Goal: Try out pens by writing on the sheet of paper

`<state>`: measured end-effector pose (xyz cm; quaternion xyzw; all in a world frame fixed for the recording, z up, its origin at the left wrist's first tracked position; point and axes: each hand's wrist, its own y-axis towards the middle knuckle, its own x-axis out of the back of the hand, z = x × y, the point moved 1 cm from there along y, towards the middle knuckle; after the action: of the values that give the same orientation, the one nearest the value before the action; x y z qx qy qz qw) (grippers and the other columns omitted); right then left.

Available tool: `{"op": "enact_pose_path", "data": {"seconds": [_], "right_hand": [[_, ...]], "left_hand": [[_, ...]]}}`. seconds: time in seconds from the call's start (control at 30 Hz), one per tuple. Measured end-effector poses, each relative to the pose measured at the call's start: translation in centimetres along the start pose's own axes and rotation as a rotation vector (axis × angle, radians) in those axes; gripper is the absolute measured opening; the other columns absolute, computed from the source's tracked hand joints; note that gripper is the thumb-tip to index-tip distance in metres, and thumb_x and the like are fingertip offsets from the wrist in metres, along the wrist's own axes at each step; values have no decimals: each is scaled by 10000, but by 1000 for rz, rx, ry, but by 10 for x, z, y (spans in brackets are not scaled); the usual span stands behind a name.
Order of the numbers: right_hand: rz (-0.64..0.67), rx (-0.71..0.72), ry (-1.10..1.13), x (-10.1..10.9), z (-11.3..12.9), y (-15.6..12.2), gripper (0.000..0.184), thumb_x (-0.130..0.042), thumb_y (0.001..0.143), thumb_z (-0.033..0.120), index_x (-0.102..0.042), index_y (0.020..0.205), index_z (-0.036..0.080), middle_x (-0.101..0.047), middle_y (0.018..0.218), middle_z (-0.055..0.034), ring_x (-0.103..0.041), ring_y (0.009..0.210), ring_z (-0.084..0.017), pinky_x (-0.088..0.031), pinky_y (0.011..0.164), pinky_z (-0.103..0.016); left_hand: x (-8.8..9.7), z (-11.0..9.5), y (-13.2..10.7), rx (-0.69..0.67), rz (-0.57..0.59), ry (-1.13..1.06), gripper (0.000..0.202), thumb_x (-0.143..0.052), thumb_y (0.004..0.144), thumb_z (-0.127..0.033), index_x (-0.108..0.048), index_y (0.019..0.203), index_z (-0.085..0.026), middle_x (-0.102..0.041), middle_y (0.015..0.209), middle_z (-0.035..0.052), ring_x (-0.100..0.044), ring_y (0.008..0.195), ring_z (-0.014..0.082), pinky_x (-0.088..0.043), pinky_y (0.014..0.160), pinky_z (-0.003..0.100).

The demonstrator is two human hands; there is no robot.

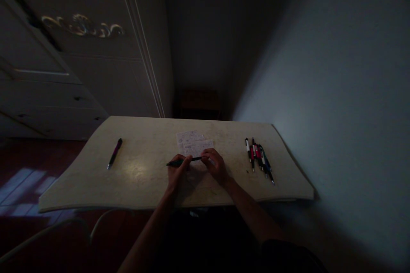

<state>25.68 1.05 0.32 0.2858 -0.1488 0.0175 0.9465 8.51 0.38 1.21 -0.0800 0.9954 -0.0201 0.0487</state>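
Observation:
Between my two hands a dark pen (174, 163) is held level, just over the near edge of some papers. My left hand (178, 172) is closed round its thicker part, whose end sticks out to the left. At the thin right end, the fingers of my right hand (216, 165) pinch the pen or a small part of it; the dim light hides which. Beneath and beyond my hands lie overlapping scribbled paper sheets (191, 140) on the pale table (147, 136).
On the table's left lies a single dark purple pen (114, 153). Several pens (258, 155) form a loose pile on the right, with a tiny dark bit (247, 171) beside them. A wall (346, 102) borders the right side; a pale cabinet (128, 81) stands behind left.

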Motion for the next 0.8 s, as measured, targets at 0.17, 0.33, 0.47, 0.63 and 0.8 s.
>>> {"op": "enact_pose_path", "data": {"seconds": [0.17,0.33,0.47,0.63,0.8], "right_hand": [[-39,-5,23,2,-2,0,255,-676,844,383,-636,1048,235,-612,1006,-64,-587,844,-182,-501,769,-331],[-32,-64,30,3,0,1,220,-563,913,410,-663,934,215,-634,966,-76,-603,909,-206,-494,805,-348],[-32,-100,4,4,0,3,260,-553,916,424,-650,819,203,-640,866,-59,-606,860,-197,-487,798,-332],[-150,-117,18,8,-6,5,205,-621,870,415,-630,867,209,-621,884,-49,-590,869,-199,-480,784,-321],[-186,-166,63,12,-12,5,170,-641,851,365,-616,910,207,-609,916,-38,-587,866,-184,-474,775,-299]], "left_hand": [[-2,-6,-2,-7,27,4,356,-725,702,-480,-553,614,-181,-507,495,-42,-462,476,98,-360,490,214],[-4,-7,-3,-8,72,-2,344,-738,692,-468,-571,638,-173,-525,499,-36,-484,477,103,-376,491,216],[-3,-3,-1,-4,83,-45,324,-757,685,-441,-628,780,-160,-554,536,-33,-517,490,105,-399,493,213],[0,1,2,-40,60,-177,446,-746,711,-412,-604,1061,-176,-592,660,-32,-533,486,86,-430,492,207],[0,1,2,-58,6,-204,428,-714,747,-416,-607,1088,-179,-637,832,14,-531,487,63,-423,461,192]]}}
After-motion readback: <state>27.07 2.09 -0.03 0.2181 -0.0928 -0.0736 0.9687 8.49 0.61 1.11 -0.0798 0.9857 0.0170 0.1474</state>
